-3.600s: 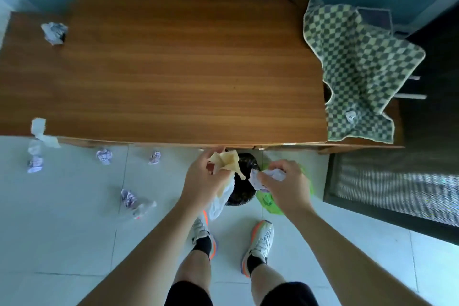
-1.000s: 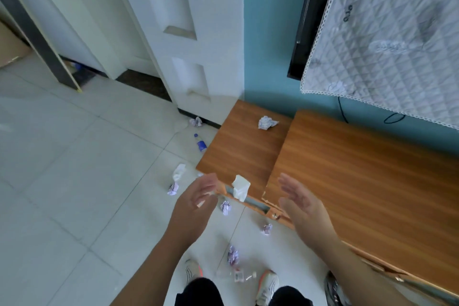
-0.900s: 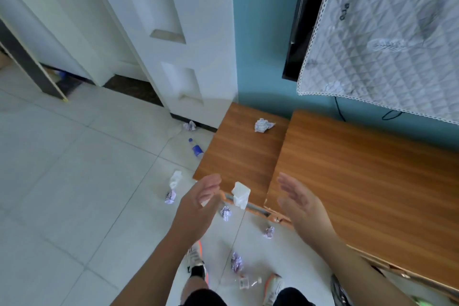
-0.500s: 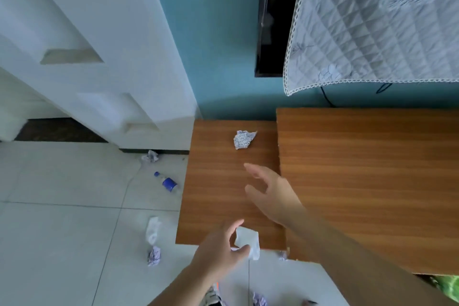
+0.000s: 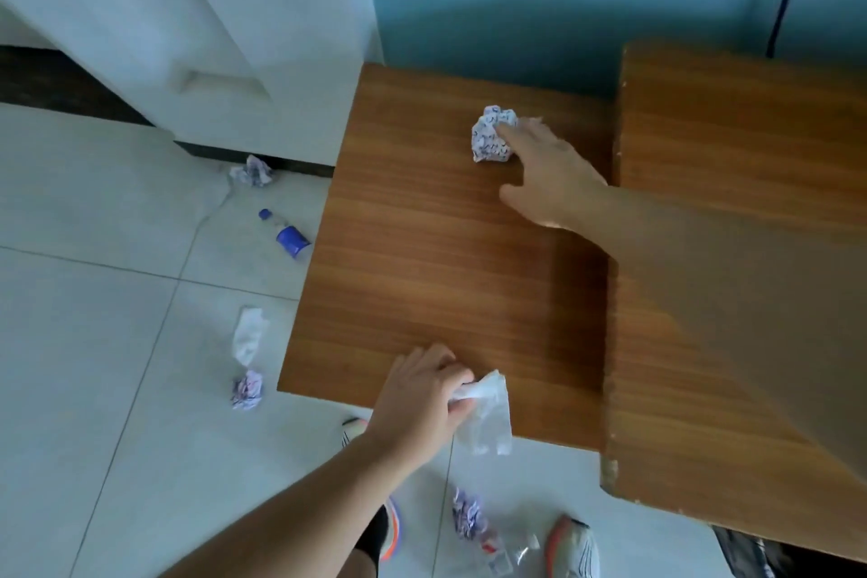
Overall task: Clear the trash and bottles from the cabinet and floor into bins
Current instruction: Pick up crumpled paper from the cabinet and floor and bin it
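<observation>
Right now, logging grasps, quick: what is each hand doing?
Left hand: closed, holding a white tissue.
Right hand: open, fingertips touching the crumpled paper ball, not yet gripping.

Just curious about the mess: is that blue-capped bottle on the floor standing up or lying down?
Lying down. The bottle rests on its side on the floor tiles beside the cabinet, cap pointing away from it.

Right hand (image 5: 546, 176) touches crumpled paper ball (image 5: 492, 140) on low wooden cabinet (image 5: 422, 272). Left hand (image 5: 420, 399) grips white tissue (image 5: 488, 415) at the cabinet's front edge.
</observation>
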